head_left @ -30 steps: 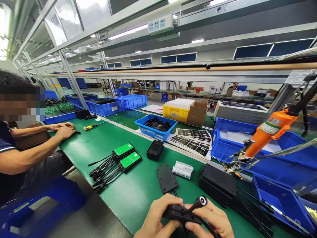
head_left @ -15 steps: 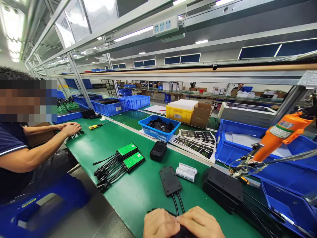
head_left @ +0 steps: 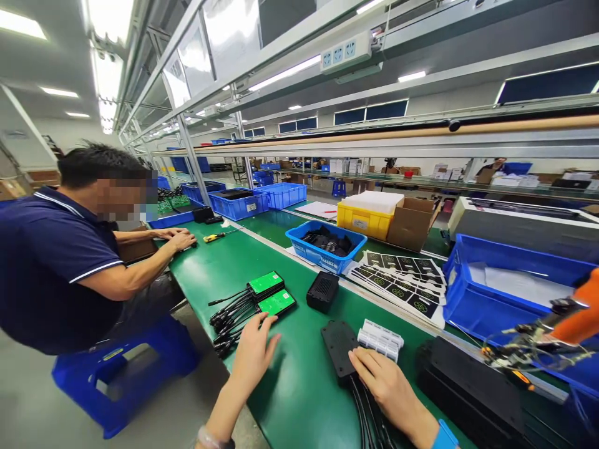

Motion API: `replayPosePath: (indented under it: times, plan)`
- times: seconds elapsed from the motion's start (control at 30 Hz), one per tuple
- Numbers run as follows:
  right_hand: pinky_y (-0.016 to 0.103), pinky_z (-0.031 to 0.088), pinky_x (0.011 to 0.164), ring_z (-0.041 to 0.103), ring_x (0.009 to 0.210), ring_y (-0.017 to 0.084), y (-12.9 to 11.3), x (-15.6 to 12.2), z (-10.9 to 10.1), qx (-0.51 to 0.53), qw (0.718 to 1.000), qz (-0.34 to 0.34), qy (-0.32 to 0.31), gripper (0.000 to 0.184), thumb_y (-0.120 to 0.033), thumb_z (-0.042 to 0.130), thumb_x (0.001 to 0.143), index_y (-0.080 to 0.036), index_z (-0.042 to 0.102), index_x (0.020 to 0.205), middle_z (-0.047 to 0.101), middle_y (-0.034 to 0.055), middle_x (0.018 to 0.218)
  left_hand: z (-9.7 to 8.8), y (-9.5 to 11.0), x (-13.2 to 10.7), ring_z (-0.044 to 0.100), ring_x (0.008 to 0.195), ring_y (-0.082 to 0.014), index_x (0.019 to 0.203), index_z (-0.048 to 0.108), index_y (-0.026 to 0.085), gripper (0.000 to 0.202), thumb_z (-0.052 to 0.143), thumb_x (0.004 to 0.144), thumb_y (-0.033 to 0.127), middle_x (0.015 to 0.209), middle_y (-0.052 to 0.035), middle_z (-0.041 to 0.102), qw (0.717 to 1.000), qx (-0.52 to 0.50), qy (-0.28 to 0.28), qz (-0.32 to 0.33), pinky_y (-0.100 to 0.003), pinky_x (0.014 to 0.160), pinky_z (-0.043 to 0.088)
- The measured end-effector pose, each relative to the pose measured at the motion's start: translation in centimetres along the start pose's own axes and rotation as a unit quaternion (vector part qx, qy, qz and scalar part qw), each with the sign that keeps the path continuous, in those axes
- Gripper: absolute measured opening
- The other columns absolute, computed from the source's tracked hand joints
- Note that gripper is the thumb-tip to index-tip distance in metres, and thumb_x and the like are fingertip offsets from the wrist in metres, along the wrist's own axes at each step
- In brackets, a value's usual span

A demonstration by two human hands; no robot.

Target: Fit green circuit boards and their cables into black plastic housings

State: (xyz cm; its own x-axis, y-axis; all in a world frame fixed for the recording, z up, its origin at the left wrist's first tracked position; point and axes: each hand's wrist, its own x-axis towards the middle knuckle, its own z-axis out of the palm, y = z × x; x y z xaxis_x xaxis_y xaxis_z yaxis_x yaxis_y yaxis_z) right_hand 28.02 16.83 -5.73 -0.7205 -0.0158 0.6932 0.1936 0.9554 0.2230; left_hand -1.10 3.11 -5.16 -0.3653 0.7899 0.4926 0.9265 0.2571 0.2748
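Observation:
My left hand [head_left: 256,352] reaches over the green bench with its fingers apart, holding nothing. Just beyond its fingertips, two green circuit boards [head_left: 277,302] in black trays lie with a bundle of black cables [head_left: 229,321] at their left. On the right, my right hand [head_left: 384,383] has its fingers closed against the lower right edge of a flat black box [head_left: 339,346]; its thumb is hidden. Several black cables [head_left: 360,405] run from this box toward me, partly under that hand. White ribbed blocks [head_left: 380,338] lie close beside its fingers.
A small black vented box [head_left: 322,291] and a blue basket of black parts [head_left: 326,249] stand farther back. Printed label sheets [head_left: 397,284] lie nearby. At right are larger black cases [head_left: 468,390] and an orange tool [head_left: 578,305]. A co-worker [head_left: 93,249] sits at left.
My hands have parted from the dark item they held together near me. The left moved toward the circuit boards, the right to the flat black box. The view has turned left.

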Motion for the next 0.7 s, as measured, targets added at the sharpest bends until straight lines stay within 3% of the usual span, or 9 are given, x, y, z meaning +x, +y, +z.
replayPosePath:
  times: [0.13,0.23,0.3,0.53,0.7]
  plan:
    - [0.031,0.064,0.074,0.071,0.095,0.022,-0.1,-0.3,0.0,-0.017,1.0,0.011,-0.022,0.048,0.006,0.033,0.085,-0.008,0.065,0.118,0.074,0.0147,0.102,0.9,-2.9,2.0,0.06,0.114,-0.0369,0.12,0.056,0.01,0.039,0.062,0.086,0.03,0.121,-0.0219,0.057,0.996,0.056,-0.005,-0.069,-0.051,0.095,0.051]
    - [0.03,0.063,0.075,0.071,0.095,0.022,0.0,-0.2,-0.1,-0.031,0.999,0.007,-0.035,0.053,0.009,0.035,0.077,-0.008,0.065,0.118,0.074,0.0139,0.103,1.3,-3.6,3.0,0.065,0.103,-0.035,0.117,0.056,0.008,0.046,0.069,0.082,0.035,0.113,-0.0199,0.06,0.992,0.077,-0.03,-0.094,-0.047,0.085,0.055]
    - [0.029,0.062,0.076,0.071,0.095,0.021,0.1,-0.3,-0.1,-0.05,0.998,-0.001,-0.044,0.054,0.009,0.036,0.075,-0.009,0.065,0.117,0.074,0.0122,0.105,1.4,-3.7,3.4,0.066,0.101,-0.0335,0.12,0.055,0.009,0.05,0.07,0.081,0.037,0.113,-0.0184,0.061,0.991,0.082,-0.042,-0.098,-0.044,0.082,0.055]
    - [0.037,0.061,0.076,0.071,0.09,0.024,-0.6,-0.5,-0.2,-0.069,0.996,0.013,-0.046,0.052,0.008,0.04,0.069,-0.011,0.068,0.109,0.076,0.0125,0.101,1.0,-3.6,4.2,0.063,0.111,-0.0356,0.128,0.055,0.006,0.062,0.075,0.078,0.037,0.12,-0.0205,0.066,0.99,0.078,-0.05,-0.107,-0.045,0.096,0.051]
    - [0.035,0.063,0.083,0.072,0.097,0.024,-2.1,1.0,-1.8,0.075,0.991,0.085,-0.065,0.05,0.001,0.039,0.079,-0.013,0.067,0.118,0.074,0.0135,0.11,-0.5,-1.9,4.0,0.063,0.109,-0.0379,0.13,0.055,0.003,0.064,0.073,0.08,0.038,0.116,-0.0219,0.068,0.991,0.07,-0.019,-0.111,-0.048,0.093,0.052]
